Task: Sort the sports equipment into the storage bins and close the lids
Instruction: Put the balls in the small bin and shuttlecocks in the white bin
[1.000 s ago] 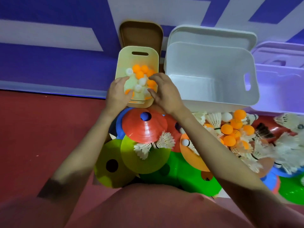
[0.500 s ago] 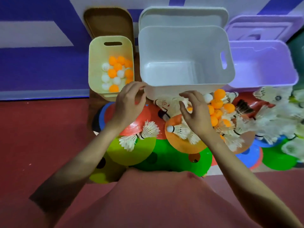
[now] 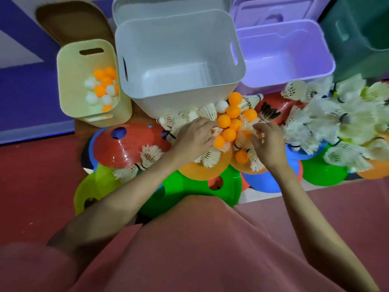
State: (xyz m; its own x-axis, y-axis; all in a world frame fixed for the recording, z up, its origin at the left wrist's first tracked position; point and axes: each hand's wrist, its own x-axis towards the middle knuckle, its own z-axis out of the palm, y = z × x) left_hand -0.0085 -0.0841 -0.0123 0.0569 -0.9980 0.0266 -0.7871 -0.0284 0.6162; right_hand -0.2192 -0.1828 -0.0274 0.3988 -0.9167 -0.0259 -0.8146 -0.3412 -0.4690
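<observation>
Yellow bin point(image 3: 69, 85): far left, lid off, part-filled with orange and white table-tennis balls point(image 3: 103, 87). The only bin seen to hold anything.
Brown lid point(image 3: 73, 24): stands behind the yellow bin, not fitted.
Cone markers point(image 3: 122, 146): red, yellow, green, blue and orange discs lie overlapped on the floor in front of the bins. None binned.
White bin point(image 3: 179, 60): centre, open, nothing inside; its lid point(image 3: 168, 7) stands behind it.
Left hand point(image 3: 193, 138): palm down on the heap beside the loose orange balls point(image 3: 229, 123), fingertips touching one or two. Fingers bent, but a firm grip on a ball cannot be confirmed.
Loose orange balls: a cluster, with one white ball, sits just in front of the white bin, between the two hands. Not yet sorted.
Right hand point(image 3: 267, 144): on the heap just right of the cluster, fingers curled among feathers; motion blur prevents telling whether it holds anything.
Shuttlecocks point(image 3: 336, 123): many scattered over the cones, thickest at right. None binned.
Purple bin point(image 3: 286, 57): open, appears to hold nothing; lid propped behind.
Dark green bin point(image 3: 357, 34): far right, only partly in view; contents not visible.
Progress, assessed: early. One ball category partly done; remaining balls, all shuttlecocks, all cones and every lid outstanding.
Markings: faint print on some orange balls, unreadable. No other label or brand legible.
</observation>
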